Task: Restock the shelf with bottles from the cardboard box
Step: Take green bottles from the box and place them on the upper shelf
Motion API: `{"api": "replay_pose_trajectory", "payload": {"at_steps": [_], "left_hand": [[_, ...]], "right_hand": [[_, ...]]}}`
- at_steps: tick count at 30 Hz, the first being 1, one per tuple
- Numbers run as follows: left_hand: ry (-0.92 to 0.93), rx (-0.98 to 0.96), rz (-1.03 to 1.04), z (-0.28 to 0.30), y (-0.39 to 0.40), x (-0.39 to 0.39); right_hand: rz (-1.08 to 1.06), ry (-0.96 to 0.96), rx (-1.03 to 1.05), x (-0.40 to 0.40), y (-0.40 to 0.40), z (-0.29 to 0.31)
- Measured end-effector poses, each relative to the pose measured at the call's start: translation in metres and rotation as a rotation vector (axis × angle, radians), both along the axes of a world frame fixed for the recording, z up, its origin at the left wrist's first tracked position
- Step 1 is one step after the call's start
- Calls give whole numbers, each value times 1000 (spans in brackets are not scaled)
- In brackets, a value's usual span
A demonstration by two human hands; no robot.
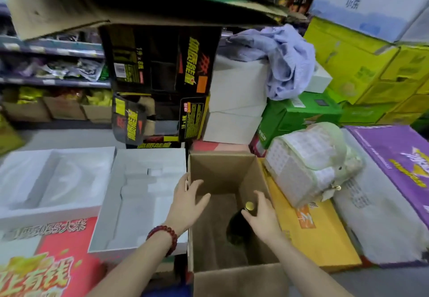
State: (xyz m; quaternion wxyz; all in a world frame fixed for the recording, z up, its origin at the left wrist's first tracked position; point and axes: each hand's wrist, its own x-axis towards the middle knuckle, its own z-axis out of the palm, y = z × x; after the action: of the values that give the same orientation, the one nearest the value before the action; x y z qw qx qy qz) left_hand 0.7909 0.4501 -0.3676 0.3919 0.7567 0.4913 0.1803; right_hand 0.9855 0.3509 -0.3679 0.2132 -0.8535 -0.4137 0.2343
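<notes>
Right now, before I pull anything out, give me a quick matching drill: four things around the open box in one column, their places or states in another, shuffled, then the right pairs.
Things:
1. dark glass bottle with gold cap
2. red bead bracelet
3. crumpled pale blue cloth
4. open brown cardboard box

Places or states:
A. draped over stacked white boxes
B. on the left wrist
C. holds a single visible bottle
D. gripped near the neck by the right hand

Pairs: 1-D, 2-B, 3-A, 4-C
</notes>
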Motion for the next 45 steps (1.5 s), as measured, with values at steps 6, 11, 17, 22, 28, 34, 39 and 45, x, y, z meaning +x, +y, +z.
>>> {"api": "replay_pose_trajectory", "payload": {"at_steps": [6,11,17,22,28,34,39,45], "left_hand": [[-114,-54,30,-37,3,-1],[-194,-108,16,-52,4,-5],[-215,-69,59,-56,2,-4],[-118,-112,19,-41,3,-5],[73,-179,-24,-2,5,3],[155,-77,-159,66,13,34],[66,-66,-359,113,7,63],[-326,-80,-314,143,-8,85]], "right_hand": [[-177,166,63,3,24,-49],[-245,220,37,9,34,-72],[-168,181,120,5,35,-74],[-129,177,192,-1,28,-48],[60,138,233,5,39,26],[137,74,364,11,50,118],[131,-39,454,19,57,192],[19,-181,562,24,50,271]]}}
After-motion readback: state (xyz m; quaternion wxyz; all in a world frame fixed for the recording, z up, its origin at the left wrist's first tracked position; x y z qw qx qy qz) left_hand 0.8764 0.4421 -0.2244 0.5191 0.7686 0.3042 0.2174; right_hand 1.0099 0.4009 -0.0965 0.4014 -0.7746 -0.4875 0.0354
